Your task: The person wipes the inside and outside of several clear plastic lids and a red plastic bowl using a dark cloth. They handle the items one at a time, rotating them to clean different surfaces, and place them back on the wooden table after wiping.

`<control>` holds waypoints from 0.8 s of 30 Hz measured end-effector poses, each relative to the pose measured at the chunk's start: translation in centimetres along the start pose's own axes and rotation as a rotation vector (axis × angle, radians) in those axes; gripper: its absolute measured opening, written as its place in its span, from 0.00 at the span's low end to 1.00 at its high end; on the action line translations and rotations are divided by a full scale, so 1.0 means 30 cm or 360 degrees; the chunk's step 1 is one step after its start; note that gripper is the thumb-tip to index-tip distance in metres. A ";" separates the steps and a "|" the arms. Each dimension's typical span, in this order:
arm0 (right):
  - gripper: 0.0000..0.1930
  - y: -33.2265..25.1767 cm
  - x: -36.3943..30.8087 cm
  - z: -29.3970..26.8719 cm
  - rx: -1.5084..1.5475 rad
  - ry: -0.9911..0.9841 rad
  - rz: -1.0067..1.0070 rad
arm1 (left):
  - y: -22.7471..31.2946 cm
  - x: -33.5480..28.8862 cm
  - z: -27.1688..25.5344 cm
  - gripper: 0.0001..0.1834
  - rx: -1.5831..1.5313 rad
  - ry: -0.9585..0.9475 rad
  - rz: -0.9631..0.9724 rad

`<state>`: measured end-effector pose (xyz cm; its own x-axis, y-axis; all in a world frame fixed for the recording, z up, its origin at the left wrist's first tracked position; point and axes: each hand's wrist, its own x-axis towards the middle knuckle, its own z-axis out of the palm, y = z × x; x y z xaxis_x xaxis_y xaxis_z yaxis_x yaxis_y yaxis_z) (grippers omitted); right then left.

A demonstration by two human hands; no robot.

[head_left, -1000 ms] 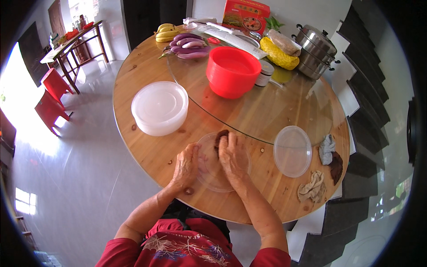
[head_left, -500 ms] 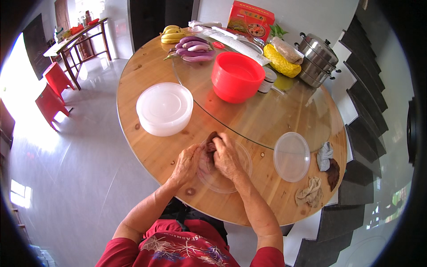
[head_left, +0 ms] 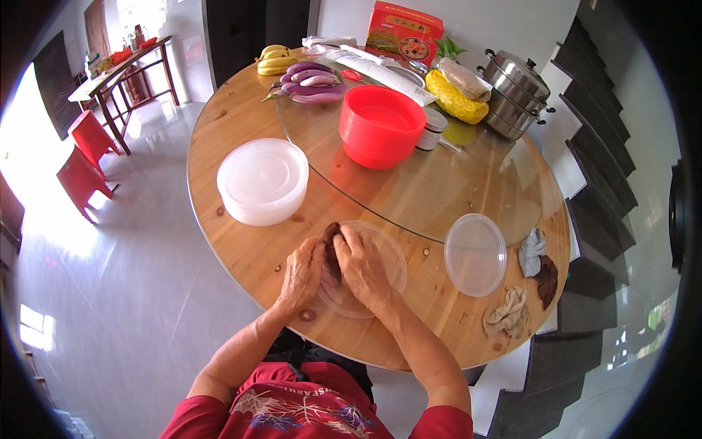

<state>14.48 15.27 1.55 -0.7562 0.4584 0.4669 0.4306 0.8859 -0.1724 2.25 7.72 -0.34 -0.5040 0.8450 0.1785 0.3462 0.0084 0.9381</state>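
A round clear plastic lid (head_left: pixel 391 274) lies on the table in front of me. Over its left part my hands are close together, with a crumpled dark brown cloth (head_left: pixel 330 232) between them. My left hand (head_left: pixel 301 272) is closed on the near-left side of the cloth, thumb side toward the other hand. From the right, my right hand (head_left: pixel 360 265) grips the cloth with bent fingers. Something pinkish shows between the hands through or on the lid; I cannot make out what it is. My fingers hide much of the cloth.
White lidded tubs (head_left: pixel 263 183) stand left, stacked red bowls (head_left: pixel 382 128) farther back on the glass turntable (head_left: pixel 409 197). Another clear lid (head_left: pixel 475 256) and several crumpled cloths (head_left: pixel 506 313) lie right. Eggplants (head_left: pixel 314 82), bananas (head_left: pixel 276 60), a red box (head_left: pixel 404 33) and a steamer (head_left: pixel 515 95) are behind.
My hands have shifted slightly left with the brown cloth, and the right hand has come closer against the left. The whole view has also moved a little.
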 end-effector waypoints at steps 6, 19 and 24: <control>0.09 0.085 0.001 -0.014 -0.0716 -0.0080 -0.0034 | 0.063 -0.008 -0.008 0.18 -0.0247 -0.0143 -0.0332; 0.07 -0.067 -0.151 -0.223 -0.0531 -0.0939 -0.0014 | 0.032 -0.031 0.005 0.17 -0.0301 -0.0013 -0.0212; 0.06 -0.027 -0.159 -0.186 -0.0409 -0.0730 0.0062 | 0.032 -0.025 0.002 0.17 -0.0300 -0.0045 -0.0231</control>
<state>20.48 11.96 4.30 -0.8504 0.5255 0.0270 0.5261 0.8481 0.0629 3.01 7.12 0.40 -0.5143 0.8570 0.0319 0.1167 0.0331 0.9926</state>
